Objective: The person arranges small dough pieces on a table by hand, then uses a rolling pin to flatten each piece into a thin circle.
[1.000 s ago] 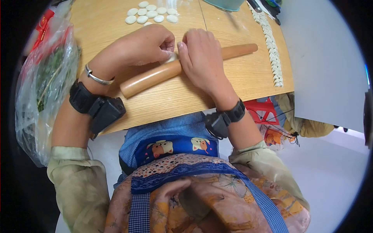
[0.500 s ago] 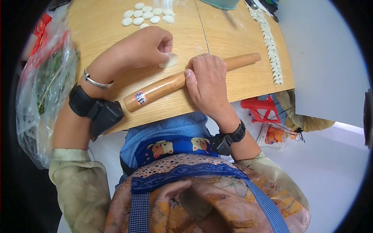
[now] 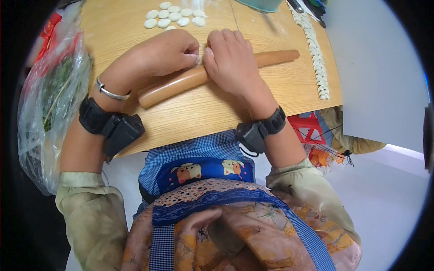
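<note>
A wooden rolling pin lies at a slant on the table. Over its middle my right hand is closed, with the fingers bent across the far side. On the left, my left hand is curled, thumb and fingertips pinched at the edge of a dough wrapper. Most of that wrapper is hidden between the hands and the pin. Just beyond my left hand lie several round, flat dough pieces, spread in loose rows.
Along the table's right edge runs a long strip of small white dough pieces. A greenish bowl stands at the far edge. To the left hangs a clear plastic bag with green leaves. The wooden table ends close to my apron.
My right hand and the rolling pin have moved away from me, up against my left hand. The pin has turned over, its label out of sight. The wrapper is now mostly covered.
</note>
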A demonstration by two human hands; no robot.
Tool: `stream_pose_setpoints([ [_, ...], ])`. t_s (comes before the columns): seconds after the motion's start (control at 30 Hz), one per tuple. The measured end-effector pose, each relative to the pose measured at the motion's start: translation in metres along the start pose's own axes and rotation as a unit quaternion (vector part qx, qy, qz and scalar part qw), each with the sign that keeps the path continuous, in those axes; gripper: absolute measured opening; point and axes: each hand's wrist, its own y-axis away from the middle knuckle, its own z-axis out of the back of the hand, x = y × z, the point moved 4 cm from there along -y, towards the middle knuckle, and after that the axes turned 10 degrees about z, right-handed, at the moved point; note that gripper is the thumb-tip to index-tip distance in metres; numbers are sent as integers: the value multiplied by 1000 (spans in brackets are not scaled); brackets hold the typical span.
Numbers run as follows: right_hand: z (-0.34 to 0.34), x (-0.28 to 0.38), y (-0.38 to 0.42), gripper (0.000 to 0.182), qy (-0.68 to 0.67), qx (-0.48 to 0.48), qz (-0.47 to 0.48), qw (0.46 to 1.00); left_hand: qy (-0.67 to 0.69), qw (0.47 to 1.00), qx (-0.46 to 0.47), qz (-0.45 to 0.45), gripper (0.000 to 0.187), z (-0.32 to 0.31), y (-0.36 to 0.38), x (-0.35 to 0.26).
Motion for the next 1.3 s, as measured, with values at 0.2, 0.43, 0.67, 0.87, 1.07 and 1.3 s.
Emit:
stream_pose_setpoints([
  [0.2, -6, -6, -11, 20, -23, 12, -16, 1000, -14, 999, -36, -17, 27, 2, 0, -2],
  [0.43, 25, 21, 34, 23, -31, 22, -31, 999, 1, 999, 27, 34, 13, -2, 3, -5],
  [0.67, 32, 29, 67, 25, -66, -21, -23, 997, 72, 997, -9, -22, 14, -7, 5, -5],
  [0.87, 29, 24, 50, 24, -55, -9, -20, 998, 81, 996, 32, 35, 22, -6, 5, -10],
  [1.07, 9, 7, 16, 20, -9, -13, -4, 1000, 19, 999, 40, -15, 38, -1, -2, -3],
  [1.3, -5, -8, -9, 19, -20, -24, 9, 999, 1, 996, -45, -77, 37, 5, 0, -3],
])
